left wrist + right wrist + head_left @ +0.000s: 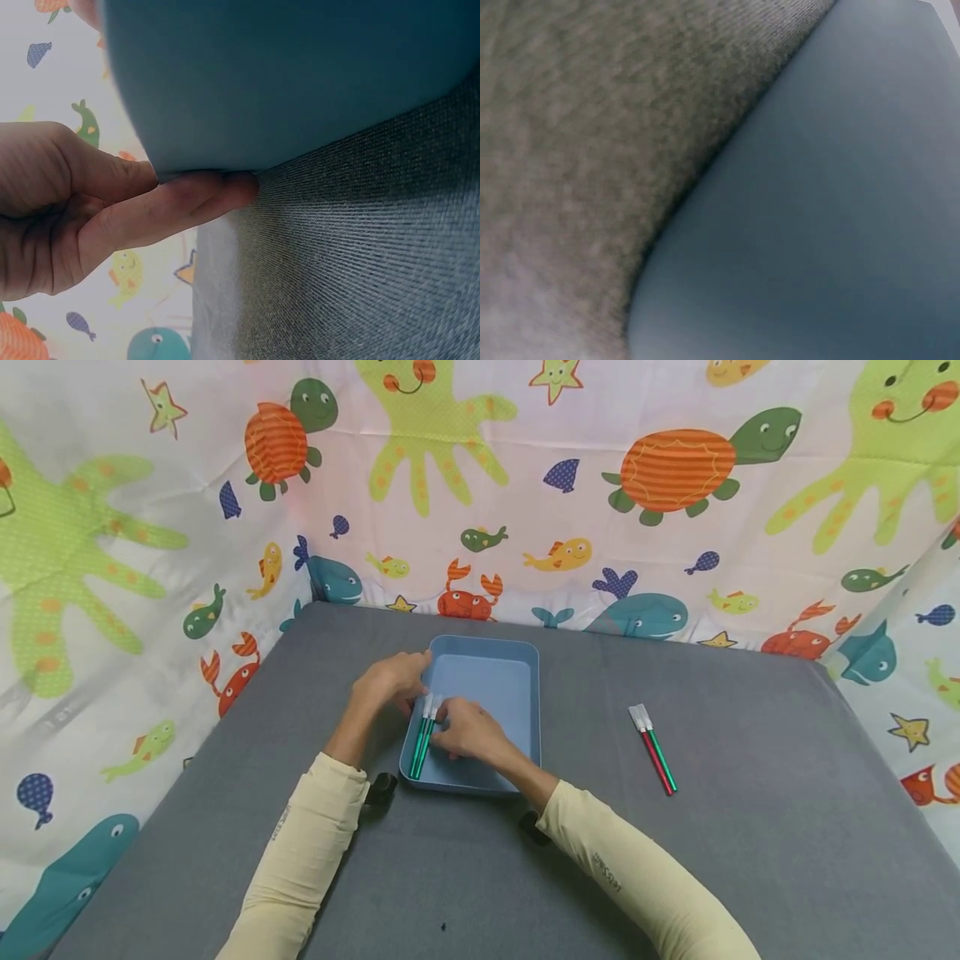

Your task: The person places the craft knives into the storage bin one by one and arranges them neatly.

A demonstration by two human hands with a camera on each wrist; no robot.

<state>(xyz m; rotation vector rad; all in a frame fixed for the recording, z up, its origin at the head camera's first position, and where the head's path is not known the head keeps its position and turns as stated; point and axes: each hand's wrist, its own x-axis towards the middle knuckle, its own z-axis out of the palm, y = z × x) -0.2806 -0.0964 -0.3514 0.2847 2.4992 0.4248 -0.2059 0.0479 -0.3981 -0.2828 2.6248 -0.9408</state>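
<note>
A light blue tray [495,672] lies on the grey cloth. My left hand [393,678] grips its left side; in the left wrist view, fingers [187,206] lie against its lower edge. Inside the tray, along the left wall, two slim shiny green pens [422,747] with whitish tops lie side by side. My right hand [468,728] reaches into the tray from the right, its curled fingers right at the pens' upper part. Whether they pinch the pens I cannot tell. Only the tray's outer wall [802,210] and the cloth show in the right wrist view, with the hand hidden.
To the right of the tray, a red pen [657,764] and a green pen [663,762] lie together on the grey cloth [750,793]. A curtain [570,410] printed with sea animals hangs behind and at both sides.
</note>
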